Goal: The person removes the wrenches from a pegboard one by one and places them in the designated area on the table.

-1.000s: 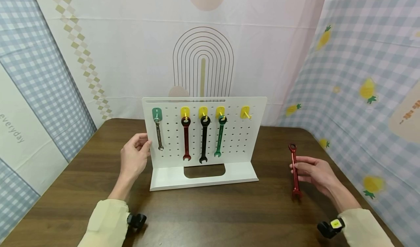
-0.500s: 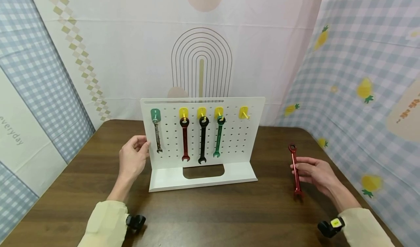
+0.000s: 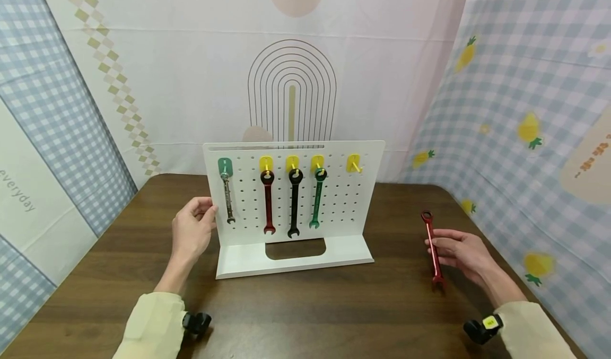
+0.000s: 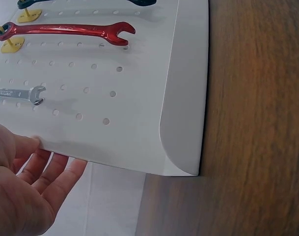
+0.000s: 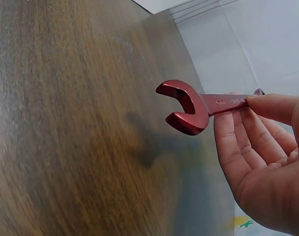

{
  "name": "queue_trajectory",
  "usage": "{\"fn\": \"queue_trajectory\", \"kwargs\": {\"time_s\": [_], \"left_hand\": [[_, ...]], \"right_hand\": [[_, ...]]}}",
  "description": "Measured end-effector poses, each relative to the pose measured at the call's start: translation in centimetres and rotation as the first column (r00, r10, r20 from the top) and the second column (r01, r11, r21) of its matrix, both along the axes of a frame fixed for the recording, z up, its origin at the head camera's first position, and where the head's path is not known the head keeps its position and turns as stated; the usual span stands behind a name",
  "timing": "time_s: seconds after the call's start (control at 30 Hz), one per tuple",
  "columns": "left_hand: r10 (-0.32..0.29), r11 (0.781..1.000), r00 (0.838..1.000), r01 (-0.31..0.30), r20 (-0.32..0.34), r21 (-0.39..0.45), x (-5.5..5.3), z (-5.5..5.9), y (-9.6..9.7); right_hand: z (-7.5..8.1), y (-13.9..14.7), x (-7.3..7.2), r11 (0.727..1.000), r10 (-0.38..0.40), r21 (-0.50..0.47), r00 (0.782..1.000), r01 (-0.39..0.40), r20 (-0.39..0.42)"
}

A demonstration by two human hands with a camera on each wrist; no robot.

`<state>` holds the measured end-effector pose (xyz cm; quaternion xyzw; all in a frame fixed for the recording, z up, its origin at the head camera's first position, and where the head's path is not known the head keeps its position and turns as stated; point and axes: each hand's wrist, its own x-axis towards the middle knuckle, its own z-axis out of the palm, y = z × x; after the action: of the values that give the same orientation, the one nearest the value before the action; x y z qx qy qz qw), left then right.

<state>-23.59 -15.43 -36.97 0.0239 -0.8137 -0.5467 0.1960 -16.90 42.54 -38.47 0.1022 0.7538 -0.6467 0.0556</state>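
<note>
Red wrench, head view: above the counter, right of the pegboard, clamped in the right hand. Left wrist view: left hand pinches the pegboard's edge, apparently to steady it. Right wrist view: thumb and fingers hold the shank, presumably leaving the forked end clear

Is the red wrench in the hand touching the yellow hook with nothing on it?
Apart. The head view shows the right hand holding the red wrench well right of the white board, away from the bare yellow hook.
</note>
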Motion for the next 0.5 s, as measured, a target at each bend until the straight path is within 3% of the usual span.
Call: {"fn": "queue_trajectory", "kwargs": {"time_s": [0.3,0.5], "left_hand": [[0.005,1.000,1.000,-0.005,0.007,-0.007,0.1,0.0,0.0],[0.003,1.000,1.000,-0.003,-0.003,0.009,0.0,0.0,0.0]], "right_hand": [[-0.4,1.1,-0.1,0.999,-0.016,-0.034,1.000,0.016,0.013],[-0.7,2.0,0.0,0.999,-0.043,-0.004,0.999,0.043,0.025]]}}
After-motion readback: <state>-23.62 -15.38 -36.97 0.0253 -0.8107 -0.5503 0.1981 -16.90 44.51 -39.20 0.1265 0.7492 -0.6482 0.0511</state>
